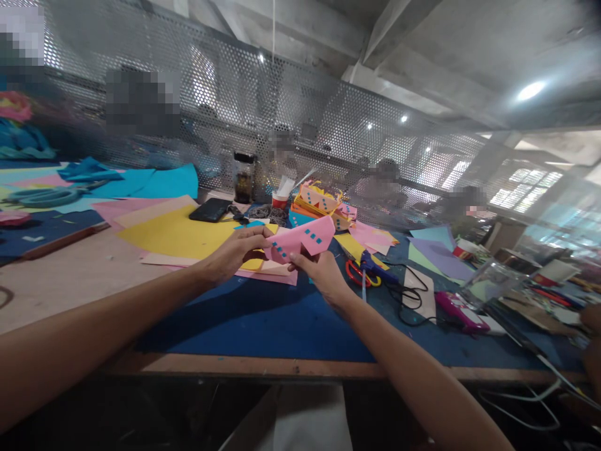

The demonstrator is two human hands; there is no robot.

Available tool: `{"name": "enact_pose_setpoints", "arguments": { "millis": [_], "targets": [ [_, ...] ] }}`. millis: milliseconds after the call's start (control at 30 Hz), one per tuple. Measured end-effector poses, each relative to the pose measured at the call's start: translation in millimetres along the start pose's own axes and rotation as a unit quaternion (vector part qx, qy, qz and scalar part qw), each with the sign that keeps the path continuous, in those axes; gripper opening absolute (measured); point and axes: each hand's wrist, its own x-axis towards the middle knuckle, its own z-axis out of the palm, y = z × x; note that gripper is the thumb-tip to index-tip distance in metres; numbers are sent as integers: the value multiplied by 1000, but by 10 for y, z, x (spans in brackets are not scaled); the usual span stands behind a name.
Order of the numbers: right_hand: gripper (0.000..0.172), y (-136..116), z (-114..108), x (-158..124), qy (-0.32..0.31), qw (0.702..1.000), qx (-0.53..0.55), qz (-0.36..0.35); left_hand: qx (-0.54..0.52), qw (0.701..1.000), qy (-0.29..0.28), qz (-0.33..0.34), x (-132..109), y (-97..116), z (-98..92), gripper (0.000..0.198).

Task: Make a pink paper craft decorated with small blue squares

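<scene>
Between my two hands, above the blue mat (263,326), is a folded pink paper piece (303,241) dotted with small blue squares. My left hand (237,250) grips its left end, the fingers at the top edge. My right hand (319,269) pinches the lower edge near the middle, thumb on the front. Just behind it lies a pile of similar decorated paper pieces (317,199) in orange, yellow and pink. Right of my right hand are a blue glue gun (373,266) and red-and-yellow-handled scissors (355,274).
Yellow paper sheets (169,235) and a black phone (210,210) lie at left. Farther left are teal-handled scissors (47,196) and blue sheets (164,181). A dark jar (244,178) stands behind. A pink device (462,311) with black cable and a clear container (500,279) are at right.
</scene>
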Motion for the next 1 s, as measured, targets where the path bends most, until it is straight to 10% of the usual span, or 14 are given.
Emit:
{"name": "enact_pose_setpoints", "arguments": {
  "millis": [1000],
  "targets": [
    [45, 44, 18, 34, 0, 999, 45, 12, 35, 999, -26, -17, 41, -63, -22, 17]
  ]
}}
